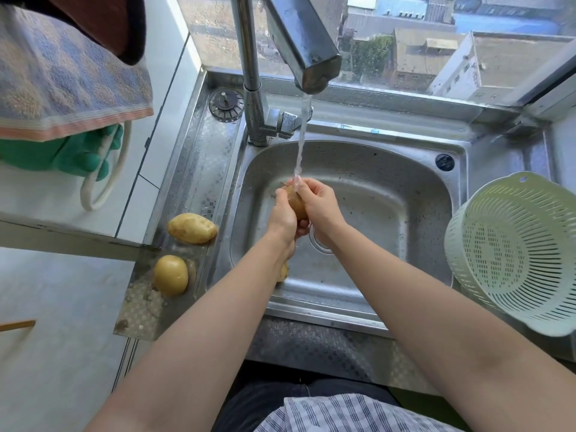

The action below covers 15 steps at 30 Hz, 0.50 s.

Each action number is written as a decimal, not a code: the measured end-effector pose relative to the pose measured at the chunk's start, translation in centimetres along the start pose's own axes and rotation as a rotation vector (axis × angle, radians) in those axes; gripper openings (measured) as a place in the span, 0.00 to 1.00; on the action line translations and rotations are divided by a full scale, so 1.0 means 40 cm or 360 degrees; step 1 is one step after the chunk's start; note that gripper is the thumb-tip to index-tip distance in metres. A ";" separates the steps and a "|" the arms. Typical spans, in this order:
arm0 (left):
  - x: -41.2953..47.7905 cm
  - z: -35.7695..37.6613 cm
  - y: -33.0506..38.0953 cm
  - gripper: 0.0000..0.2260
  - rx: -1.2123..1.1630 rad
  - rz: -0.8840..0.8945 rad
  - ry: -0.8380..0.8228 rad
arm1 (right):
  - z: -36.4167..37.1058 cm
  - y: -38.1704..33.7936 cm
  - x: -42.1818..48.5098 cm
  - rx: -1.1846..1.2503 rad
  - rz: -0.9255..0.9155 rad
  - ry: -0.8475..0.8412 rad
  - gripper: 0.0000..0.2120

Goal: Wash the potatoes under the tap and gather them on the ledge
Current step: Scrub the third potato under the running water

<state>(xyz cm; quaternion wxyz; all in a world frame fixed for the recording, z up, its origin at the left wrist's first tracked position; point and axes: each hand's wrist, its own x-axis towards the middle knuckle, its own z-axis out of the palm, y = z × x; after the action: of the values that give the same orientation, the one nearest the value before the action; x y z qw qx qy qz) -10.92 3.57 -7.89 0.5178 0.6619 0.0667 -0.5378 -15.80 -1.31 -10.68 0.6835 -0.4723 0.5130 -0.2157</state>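
Nearest to you, both bare forearms reach forward over the front rim of the steel sink [461, 182]. On the textured ledge [199, 157] to your left lie two potatoes, apart from each other: a round yellow potatoe [171, 275] nearer you, smooth and glistening, and a longer tan potato [192, 228] just beyond it, dull-skinned with small dark flecks. A further potato [283, 272] lies in the basin under your left wrist; only a sliver of it shows.

Over the middle of the basin, above the drain, your left hand [284, 213] and right hand [321, 202] are clasped together around one brown potato [296, 203]. Your left fingers cup it from below and the side; your right fingers wrap its top. Its visible skin is wet, tan-brown and mottled. The water stream [302, 145] lands on its upper end.

To your right, a pale green colander [514, 254] leans tilted on the sink's edge. Farther back, the tap [299, 48] is running, and a loose sink strainer [226, 104] rests on the ledge's far corner.
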 end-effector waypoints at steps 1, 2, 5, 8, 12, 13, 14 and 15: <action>0.002 -0.005 0.004 0.24 -0.0010 0.0003 0.0008 | -0.014 0.001 0.001 0.0045 0.0005 -0.0166 0.13; 0.004 -0.009 0.008 0.23 -0.0036 -0.0010 0.0003 | -0.026 0.006 0.002 0.0085 0.0017 -0.0339 0.14; 0.010 -0.018 0.016 0.21 -0.0110 -0.0110 -0.0065 | -0.035 0.021 0.001 -0.0008 0.0000 -0.0491 0.19; 0.011 -0.015 0.020 0.19 -0.0044 -0.0133 -0.0200 | -0.010 0.017 -0.001 -0.0195 -0.0164 -0.0092 0.10; 0.015 -0.022 0.020 0.18 -0.0101 -0.0170 -0.0234 | -0.021 0.009 0.008 -0.0187 -0.0121 -0.0162 0.10; 0.021 -0.029 0.020 0.19 -0.0122 -0.0185 -0.0234 | -0.028 0.009 0.005 -0.0199 -0.0096 -0.0351 0.13; 0.025 -0.035 0.023 0.19 -0.0134 -0.0198 -0.0244 | -0.034 0.013 0.003 -0.0235 -0.0111 -0.0486 0.18; 0.027 -0.040 0.027 0.20 -0.0134 -0.0207 -0.0259 | -0.037 0.019 0.002 -0.0291 -0.0163 -0.0510 0.20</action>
<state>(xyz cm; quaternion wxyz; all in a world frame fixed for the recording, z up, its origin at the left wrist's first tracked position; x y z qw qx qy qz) -8.74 3.80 -8.26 0.5128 0.5882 0.0898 -0.6189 -17.26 -1.66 -11.40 0.6988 -0.5863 0.3904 -0.1248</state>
